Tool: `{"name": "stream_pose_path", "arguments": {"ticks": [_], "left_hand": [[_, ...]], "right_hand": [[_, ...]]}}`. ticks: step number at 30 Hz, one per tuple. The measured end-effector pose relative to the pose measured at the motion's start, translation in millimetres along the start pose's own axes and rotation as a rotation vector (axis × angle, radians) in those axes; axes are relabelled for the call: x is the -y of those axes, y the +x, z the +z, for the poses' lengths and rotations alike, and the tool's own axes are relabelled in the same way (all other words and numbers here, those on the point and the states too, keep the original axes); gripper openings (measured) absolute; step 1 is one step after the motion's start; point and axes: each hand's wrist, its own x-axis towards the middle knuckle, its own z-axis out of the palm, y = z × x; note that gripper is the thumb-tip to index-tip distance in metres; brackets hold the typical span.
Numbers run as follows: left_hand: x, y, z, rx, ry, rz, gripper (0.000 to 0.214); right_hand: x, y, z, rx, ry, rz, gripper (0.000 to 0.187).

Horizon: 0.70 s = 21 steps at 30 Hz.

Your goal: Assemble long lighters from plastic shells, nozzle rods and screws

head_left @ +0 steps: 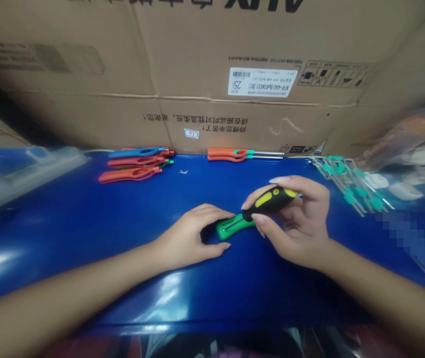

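Right hand (299, 226), rounded handle (270, 199); left hand (189, 239), plastic sleeve (233, 226)

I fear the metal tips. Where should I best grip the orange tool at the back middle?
Grip the orange handle, its thick left end, from the front and above: the cardboard box blocks the back, and the metal shafts point right.

handle (270, 200): stubby, black with yellow inlays. Tilted, butt up-right, nose down-left. Pinched between thumb and fingers of right hand (302, 223), clear of the table (85, 223).
sleeve (233, 226): bright green plastic with a dark slot along its length. Sits low over the table, near centre. Right end meets the handle's nose, left end gripped in left hand (193, 236).
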Motion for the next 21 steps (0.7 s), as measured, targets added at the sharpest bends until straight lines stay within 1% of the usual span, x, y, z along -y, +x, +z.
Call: {"name": "stream_pose_path", "arguments": {"ticks": [9,16,21], "left_hand": [[1.6,0.0,1.9,-0.006,-0.024,-0.011,0.042],[0.8,-0.1,1.6,-0.002,-0.042,-0.015,0.042],[0.4,0.4,1.3,-0.004,-0.044,-0.012,0.041]], "right_hand": [[-4.6,-1.8,1.9,0.029,0.0,-0.036,0.064],[-6.3,-2.6,3.8,0.037,0.048,-0.048,0.066],[-9.0,-3.4,2.0,0.047,0.009,-0.044,0.067]]}}
